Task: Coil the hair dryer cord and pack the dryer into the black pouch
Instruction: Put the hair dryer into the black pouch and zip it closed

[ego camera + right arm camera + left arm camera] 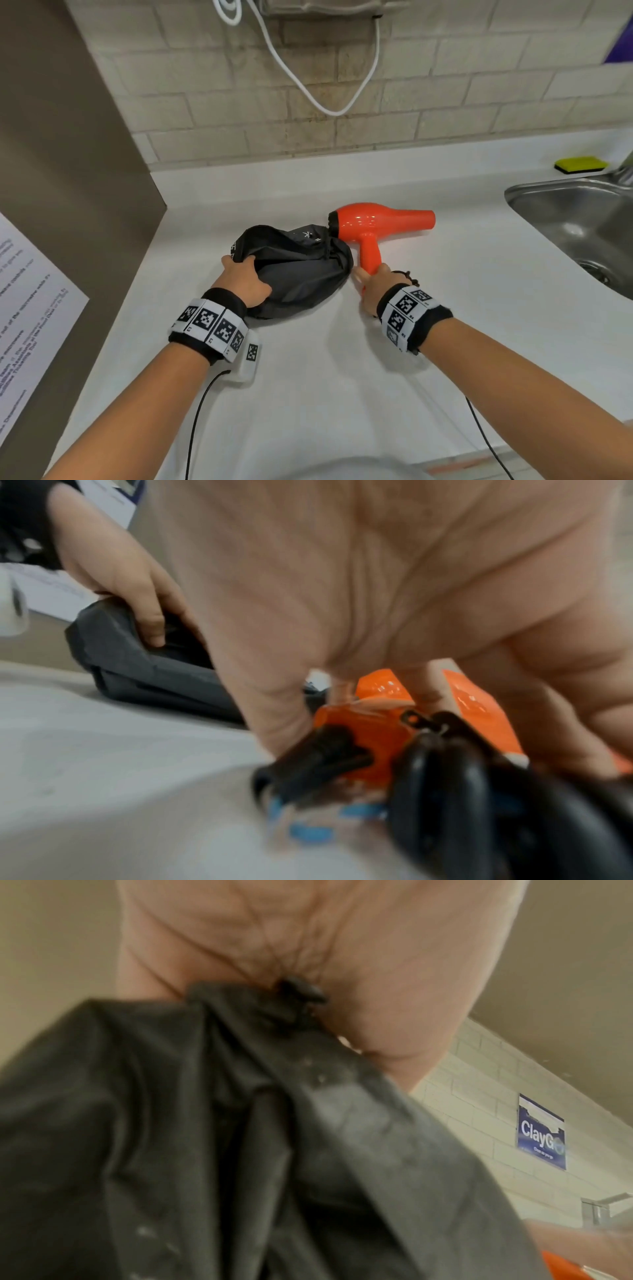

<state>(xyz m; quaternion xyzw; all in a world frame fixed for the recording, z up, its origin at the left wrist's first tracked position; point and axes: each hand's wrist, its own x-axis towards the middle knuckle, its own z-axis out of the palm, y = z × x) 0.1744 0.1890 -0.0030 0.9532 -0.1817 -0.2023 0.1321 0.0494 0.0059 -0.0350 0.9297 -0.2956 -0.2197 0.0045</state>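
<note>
An orange hair dryer [373, 221] lies on the white counter [445, 308], nozzle pointing right, its black rear end at the mouth of the black pouch [301, 270]. My right hand [376, 287] grips the dryer's handle [369, 739] near its base, where the black coiled cord [441, 783] is bunched under the palm. My left hand [245, 281] grips the pouch's left rim [240, 1007] and holds the opening apart; the pouch fabric [205, 1150] fills the left wrist view. The other hand's fingers [150, 623] show curled into the pouch [143, 666] in the right wrist view.
A steel sink [579, 226] is set into the counter at right, with a yellow sponge [580, 164] behind it. A white cable [325, 106] hangs on the tiled wall. A brown panel with a printed sheet [27, 315] bounds the left side.
</note>
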